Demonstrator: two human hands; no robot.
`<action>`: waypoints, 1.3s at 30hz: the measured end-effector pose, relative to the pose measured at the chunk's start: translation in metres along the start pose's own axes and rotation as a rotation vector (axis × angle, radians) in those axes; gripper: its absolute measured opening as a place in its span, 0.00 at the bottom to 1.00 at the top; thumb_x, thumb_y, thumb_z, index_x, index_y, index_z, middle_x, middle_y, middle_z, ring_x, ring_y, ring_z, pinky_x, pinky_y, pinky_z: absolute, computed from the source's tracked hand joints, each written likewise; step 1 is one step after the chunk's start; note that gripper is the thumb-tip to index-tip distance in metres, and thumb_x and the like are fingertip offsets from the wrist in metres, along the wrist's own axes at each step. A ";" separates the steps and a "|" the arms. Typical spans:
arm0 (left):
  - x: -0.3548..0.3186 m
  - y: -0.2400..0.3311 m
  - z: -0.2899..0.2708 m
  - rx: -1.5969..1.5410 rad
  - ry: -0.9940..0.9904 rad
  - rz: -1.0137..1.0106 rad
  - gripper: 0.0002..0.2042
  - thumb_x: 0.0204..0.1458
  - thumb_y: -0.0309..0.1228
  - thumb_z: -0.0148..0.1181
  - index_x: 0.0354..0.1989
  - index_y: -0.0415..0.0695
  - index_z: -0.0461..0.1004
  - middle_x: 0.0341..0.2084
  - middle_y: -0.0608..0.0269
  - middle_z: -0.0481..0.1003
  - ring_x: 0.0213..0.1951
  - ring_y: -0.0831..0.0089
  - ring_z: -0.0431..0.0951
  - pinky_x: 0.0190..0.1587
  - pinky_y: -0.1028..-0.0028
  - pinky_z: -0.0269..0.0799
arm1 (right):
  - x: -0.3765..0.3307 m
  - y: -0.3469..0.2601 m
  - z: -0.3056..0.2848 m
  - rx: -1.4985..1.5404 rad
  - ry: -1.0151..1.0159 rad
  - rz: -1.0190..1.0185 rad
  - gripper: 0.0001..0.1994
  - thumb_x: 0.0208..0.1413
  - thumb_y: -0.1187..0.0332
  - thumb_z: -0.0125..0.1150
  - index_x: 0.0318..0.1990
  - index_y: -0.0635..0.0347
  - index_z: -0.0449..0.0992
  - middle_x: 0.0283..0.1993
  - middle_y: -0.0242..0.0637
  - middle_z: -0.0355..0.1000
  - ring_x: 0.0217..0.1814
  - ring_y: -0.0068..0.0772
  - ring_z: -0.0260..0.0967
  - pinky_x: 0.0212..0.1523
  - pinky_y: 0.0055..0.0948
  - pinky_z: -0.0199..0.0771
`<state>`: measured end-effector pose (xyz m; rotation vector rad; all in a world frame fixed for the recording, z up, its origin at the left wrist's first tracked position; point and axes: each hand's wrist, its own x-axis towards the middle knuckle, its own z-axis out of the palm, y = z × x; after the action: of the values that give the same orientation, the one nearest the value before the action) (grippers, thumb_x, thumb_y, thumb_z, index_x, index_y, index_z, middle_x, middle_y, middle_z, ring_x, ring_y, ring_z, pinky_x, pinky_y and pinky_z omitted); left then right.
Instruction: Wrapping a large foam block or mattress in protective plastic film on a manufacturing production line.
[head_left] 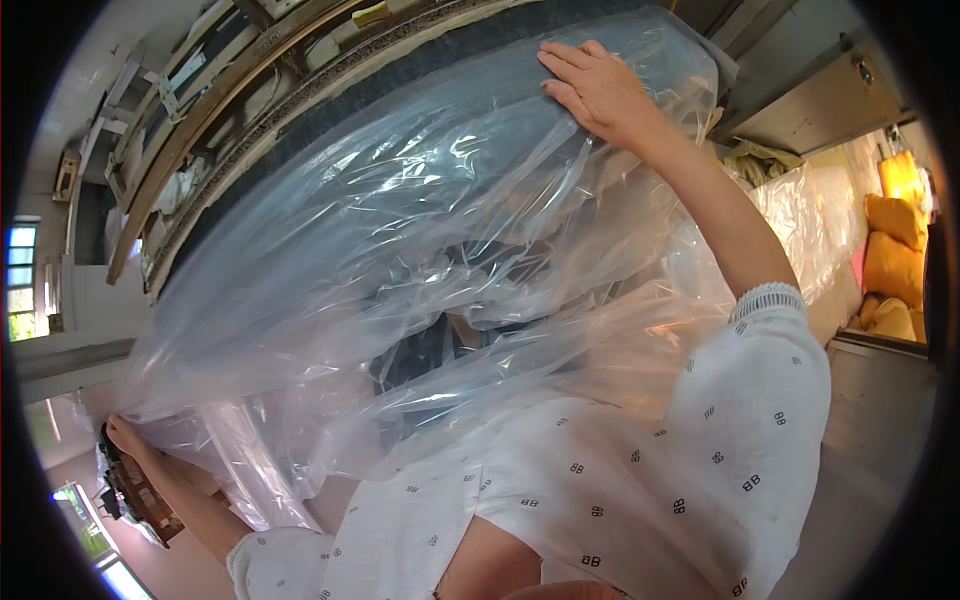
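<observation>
Right hand [598, 88] lies flat, fingers spread, on the clear plastic sheet [400, 250] over a dark mattress [400, 100]; left hand [128, 440] pinches the sheet's lower-left edge, yellow cushions [893, 250] far right.

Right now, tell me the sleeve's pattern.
White sleeve with small dark printed marks; head view.

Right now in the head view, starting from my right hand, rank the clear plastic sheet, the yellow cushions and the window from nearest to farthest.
From the right hand, at top centre:
1. Clear plastic sheet: directly under the palm, touching it.
2. Yellow cushions: at the far right edge, stacked.
3. Window: at the far left edge, clearly farthest.
</observation>
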<state>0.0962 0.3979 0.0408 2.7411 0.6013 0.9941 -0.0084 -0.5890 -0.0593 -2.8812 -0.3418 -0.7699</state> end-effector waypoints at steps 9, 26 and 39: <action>-0.078 0.027 -0.090 -0.524 -0.185 -0.220 0.17 0.55 0.38 0.48 0.47 0.39 0.67 0.42 0.60 0.69 0.44 0.71 0.68 0.47 0.75 0.63 | 0.011 0.028 0.001 -0.032 0.080 -0.052 0.10 0.47 0.65 0.56 0.35 0.59 0.73 0.31 0.33 0.70 0.32 0.33 0.63 0.34 0.31 0.66; -0.084 0.246 0.173 -0.228 0.092 -0.021 0.17 0.52 0.41 0.44 0.32 0.40 0.72 0.33 0.47 0.73 0.36 0.57 0.72 0.39 0.65 0.67 | 0.070 0.242 -0.003 -0.161 0.347 0.479 0.17 0.54 0.58 0.44 0.46 0.57 0.67 0.46 0.47 0.69 0.46 0.52 0.65 0.46 0.40 0.64; -0.109 0.326 0.208 -0.900 0.019 -0.209 0.10 0.41 0.34 0.57 0.28 0.41 0.77 0.19 0.63 0.75 0.25 0.74 0.74 0.31 0.75 0.68 | 0.049 0.296 0.060 0.205 0.321 0.643 0.13 0.53 0.62 0.54 0.38 0.64 0.71 0.36 0.33 0.69 0.37 0.26 0.63 0.43 0.24 0.63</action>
<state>0.2566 0.0530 -0.0890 1.8409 0.3111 0.9301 0.1365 -0.8543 -0.1081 -2.3848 0.4884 -0.9625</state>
